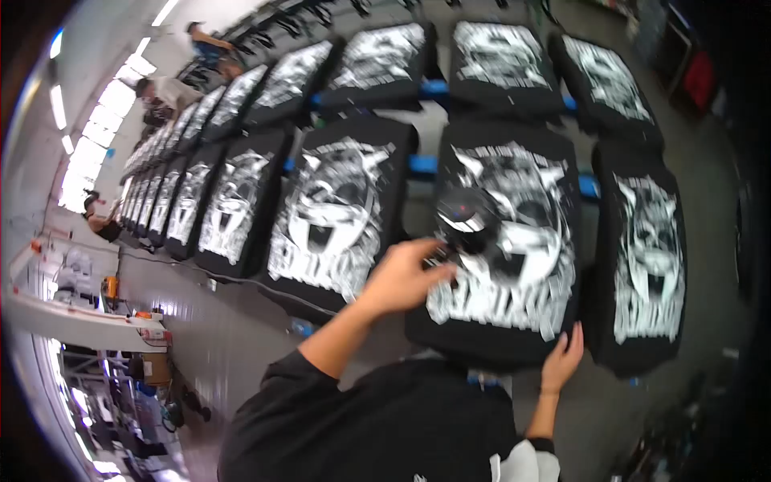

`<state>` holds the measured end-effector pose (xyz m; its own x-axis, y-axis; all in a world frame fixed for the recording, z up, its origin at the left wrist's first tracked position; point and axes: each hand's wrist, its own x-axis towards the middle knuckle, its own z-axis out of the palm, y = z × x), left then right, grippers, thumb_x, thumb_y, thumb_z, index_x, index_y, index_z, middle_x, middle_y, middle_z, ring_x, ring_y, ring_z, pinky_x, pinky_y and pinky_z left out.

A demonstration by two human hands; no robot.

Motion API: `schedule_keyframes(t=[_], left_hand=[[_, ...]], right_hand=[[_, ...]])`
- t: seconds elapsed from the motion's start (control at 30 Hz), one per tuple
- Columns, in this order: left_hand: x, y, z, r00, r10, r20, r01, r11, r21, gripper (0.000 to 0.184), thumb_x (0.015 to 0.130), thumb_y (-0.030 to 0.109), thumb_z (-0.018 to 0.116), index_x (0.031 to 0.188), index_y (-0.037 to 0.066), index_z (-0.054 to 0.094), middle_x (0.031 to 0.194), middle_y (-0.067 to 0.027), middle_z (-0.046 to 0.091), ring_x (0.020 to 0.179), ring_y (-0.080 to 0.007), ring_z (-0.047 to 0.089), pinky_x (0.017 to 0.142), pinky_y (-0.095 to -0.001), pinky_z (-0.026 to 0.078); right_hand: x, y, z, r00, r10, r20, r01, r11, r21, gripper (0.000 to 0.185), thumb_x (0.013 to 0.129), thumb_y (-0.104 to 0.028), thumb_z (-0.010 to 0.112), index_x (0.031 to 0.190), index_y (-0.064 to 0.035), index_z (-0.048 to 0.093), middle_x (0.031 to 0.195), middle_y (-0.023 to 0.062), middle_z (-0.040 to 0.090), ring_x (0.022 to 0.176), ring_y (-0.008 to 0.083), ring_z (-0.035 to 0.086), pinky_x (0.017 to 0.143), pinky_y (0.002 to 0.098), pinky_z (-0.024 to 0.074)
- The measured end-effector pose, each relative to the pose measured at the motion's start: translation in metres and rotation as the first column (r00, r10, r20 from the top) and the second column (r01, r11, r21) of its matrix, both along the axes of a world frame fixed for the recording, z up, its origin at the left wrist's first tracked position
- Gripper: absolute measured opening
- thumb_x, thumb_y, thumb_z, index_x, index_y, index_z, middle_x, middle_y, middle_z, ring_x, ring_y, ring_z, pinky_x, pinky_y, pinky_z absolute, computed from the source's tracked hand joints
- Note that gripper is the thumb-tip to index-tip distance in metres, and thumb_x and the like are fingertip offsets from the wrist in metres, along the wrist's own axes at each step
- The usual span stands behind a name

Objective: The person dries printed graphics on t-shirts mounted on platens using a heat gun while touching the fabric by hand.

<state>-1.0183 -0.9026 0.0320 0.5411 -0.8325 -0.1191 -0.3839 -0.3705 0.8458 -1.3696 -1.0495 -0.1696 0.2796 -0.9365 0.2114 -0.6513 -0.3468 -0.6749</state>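
My left hand [404, 277] is closed on the short handle of a black, round-headed tool [466, 221]; its exact kind is blurred. The tool is over the left part of a black shirt [502, 341] stretched on a flat board, its white and grey print [526, 261] showing a face-like figure above large lettering. Beside the shirt's lower right corner is my right hand [562, 363], fingers stretched out and apart. Whether it touches the fabric I cannot tell.
Printed black shirts fill two long rows of boards, including one at left [333, 209] and one at right [649, 257]. A blue rail [423, 165] shows between boards. Along the left edge runs a cable [265, 287]. Several people, one in a light top [173, 92], are farther off.
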Motion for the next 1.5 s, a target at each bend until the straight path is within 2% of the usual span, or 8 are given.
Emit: schedule_keyframes(t=[0.1, 0.17, 0.2, 0.3, 0.83, 1.13, 1.27, 1.5], left_hand=[[-0.010, -0.024, 0.014, 0.965, -0.256, -0.053, 0.255, 0.967, -0.016, 0.042, 0.087, 0.023, 0.075, 0.121, 0.000, 0.064, 0.086, -0.0121, 0.069, 0.066, -0.0086, 0.055, 0.061, -0.0298, 0.048], [-0.018, -0.040, 0.002, 0.932, -0.361, -0.034, 0.352, 0.925, -0.144, 0.045, 0.086, 0.022, 0.074, 0.123, -0.002, 0.063, 0.089, -0.0165, 0.070, 0.065, -0.0139, 0.056, 0.063, -0.0315, 0.049], [-0.023, -0.049, 0.007, 0.925, -0.368, -0.097, 0.359, 0.928, -0.101, 0.042, 0.085, 0.028, 0.071, 0.112, -0.003, 0.066, 0.086, -0.0219, 0.069, 0.077, -0.0325, 0.068, 0.072, -0.0382, 0.052], [-0.030, -0.069, 0.003, 0.927, -0.375, -0.023, 0.370, 0.922, -0.114, 0.036, 0.084, 0.025, 0.070, 0.105, -0.004, 0.066, 0.082, -0.0232, 0.068, 0.077, -0.0362, 0.068, 0.070, -0.0420, 0.051], [0.026, 0.024, 0.003, 0.990, 0.140, -0.003, -0.139, 0.987, -0.078, 0.051, 0.086, 0.028, 0.072, 0.122, -0.007, 0.062, 0.074, -0.0215, 0.067, 0.062, -0.0253, 0.065, 0.061, -0.0375, 0.049], [-0.020, 0.047, -0.001, 0.898, 0.439, 0.021, -0.439, 0.898, 0.031, 0.055, 0.085, 0.031, 0.074, 0.122, -0.008, 0.061, 0.100, -0.0225, 0.071, 0.074, -0.0232, 0.067, 0.071, -0.0361, 0.053], [-0.060, 0.021, -0.006, 0.829, 0.482, -0.285, -0.502, 0.865, 0.004, 0.060, 0.086, 0.024, 0.076, 0.130, -0.012, 0.055, 0.062, 0.0006, 0.058, 0.051, -0.0031, 0.050, 0.045, -0.0218, 0.038], [-0.097, -0.055, -0.011, 0.894, 0.331, -0.302, -0.337, 0.941, 0.034, 0.062, 0.087, 0.025, 0.075, 0.131, -0.013, 0.053, 0.057, 0.0005, 0.055, 0.048, -0.0030, 0.049, 0.045, -0.0217, 0.037]], right_hand=[[-0.015, 0.018, -0.014, 0.997, -0.068, -0.041, 0.068, 0.998, 0.002, 0.043, 0.102, -0.021, 0.050, 0.135, 0.0067, 0.053, 0.143, 0.0217, 0.051, 0.134, 0.0374, 0.045, 0.114, 0.0450, 0.0313], [-0.018, 0.021, -0.017, 0.993, -0.094, -0.070, 0.094, 0.996, -0.003, 0.043, 0.102, -0.022, 0.050, 0.135, 0.0067, 0.052, 0.144, 0.0214, 0.050, 0.134, 0.0376, 0.044, 0.114, 0.0454, 0.0310], [-0.018, 0.022, -0.017, 0.991, -0.107, -0.082, 0.107, 0.994, -0.010, 0.044, 0.102, -0.023, 0.050, 0.135, 0.0070, 0.052, 0.143, 0.0219, 0.050, 0.134, 0.0381, 0.044, 0.113, 0.0458, 0.0311], [-0.017, 0.018, -0.022, 0.989, -0.105, -0.102, 0.104, 0.994, -0.017, 0.044, 0.103, -0.024, 0.049, 0.133, 0.0078, 0.053, 0.143, 0.0230, 0.050, 0.133, 0.0390, 0.045, 0.113, 0.0467, 0.0316], [0.019, -0.053, -0.003, 0.979, 0.115, -0.167, -0.139, 0.980, -0.142, 0.042, 0.103, -0.021, 0.049, 0.134, 0.0061, 0.053, 0.143, 0.0185, 0.052, 0.136, 0.0362, 0.042, 0.114, 0.0452, 0.0310], [0.091, -0.137, 0.015, 0.904, 0.417, -0.097, -0.428, 0.873, -0.233, 0.040, 0.092, -0.016, 0.057, 0.127, 0.0033, 0.060, 0.134, 0.0210, 0.059, 0.122, 0.0385, 0.054, 0.106, 0.0449, 0.0369], [0.093, -0.165, -0.015, 0.892, 0.444, -0.091, -0.453, 0.870, -0.195, 0.043, 0.093, -0.017, 0.058, 0.130, 0.0059, 0.057, 0.139, 0.0241, 0.054, 0.129, 0.0455, 0.047, 0.111, 0.0488, 0.0348], [0.065, -0.173, -0.009, 0.872, 0.465, -0.154, -0.482, 0.870, -0.103, 0.047, 0.101, -0.024, 0.051, 0.140, 0.0011, 0.050, 0.152, 0.0143, 0.043, 0.146, 0.0395, 0.028, 0.118, 0.0529, 0.0211]])
